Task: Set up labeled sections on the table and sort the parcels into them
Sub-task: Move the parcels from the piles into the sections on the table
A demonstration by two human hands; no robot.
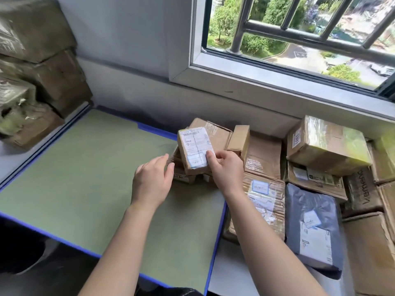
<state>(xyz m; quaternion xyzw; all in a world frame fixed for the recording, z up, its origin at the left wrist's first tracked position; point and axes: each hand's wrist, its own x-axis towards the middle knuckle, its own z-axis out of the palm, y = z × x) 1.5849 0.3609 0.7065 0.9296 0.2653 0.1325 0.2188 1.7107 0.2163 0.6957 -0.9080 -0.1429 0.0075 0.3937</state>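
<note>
Your right hand (224,167) pinches 1 small labelled parcel (195,150), print unreadable; your left hand (152,180), loosely open, hides part of the boxes (183,178) beneath.

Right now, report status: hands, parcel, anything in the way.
Right hand pinches small labelled parcel, tilted up above the pile. Left hand open, close beside it. Only the left hand stands between parcel and green mat.

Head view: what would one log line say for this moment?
right hand: grips small box | left hand: open, near box | box: over parcel pile
</note>
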